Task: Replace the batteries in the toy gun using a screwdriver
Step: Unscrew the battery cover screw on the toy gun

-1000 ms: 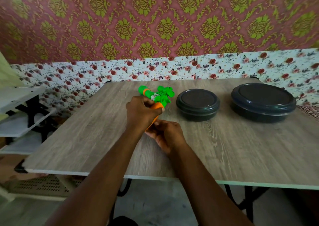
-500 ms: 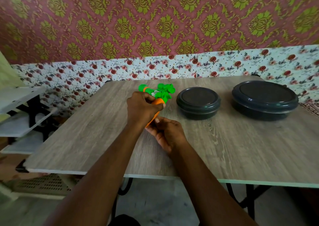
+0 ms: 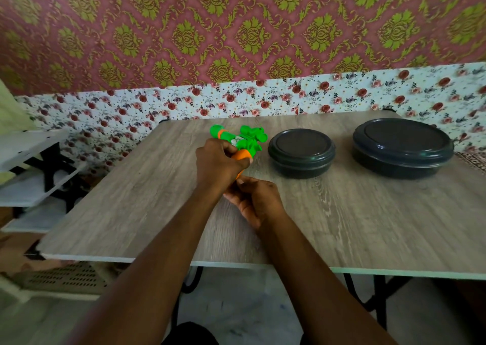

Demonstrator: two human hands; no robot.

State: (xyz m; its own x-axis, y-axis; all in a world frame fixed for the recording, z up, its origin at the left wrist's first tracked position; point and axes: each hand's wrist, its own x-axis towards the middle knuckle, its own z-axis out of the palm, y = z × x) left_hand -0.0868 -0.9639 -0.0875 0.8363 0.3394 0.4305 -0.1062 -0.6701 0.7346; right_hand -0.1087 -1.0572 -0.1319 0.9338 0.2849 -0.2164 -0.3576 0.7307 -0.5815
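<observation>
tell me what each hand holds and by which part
The left hand grips the toy gun by its orange handle. The right hand curls at the handle's lower end; its hold cannot be told.

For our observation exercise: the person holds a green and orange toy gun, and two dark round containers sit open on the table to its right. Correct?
No: the head view shows the smaller container and larger container closed with lids, right of the toy gun.

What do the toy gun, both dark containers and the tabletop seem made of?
Toy gun: likely plastic, bright green and orange, moulded. Smaller container and larger container: probably plastic, dark with soft sheen. Tabletop: seemingly laminate, printed grey wood grain, pale edge.
</observation>
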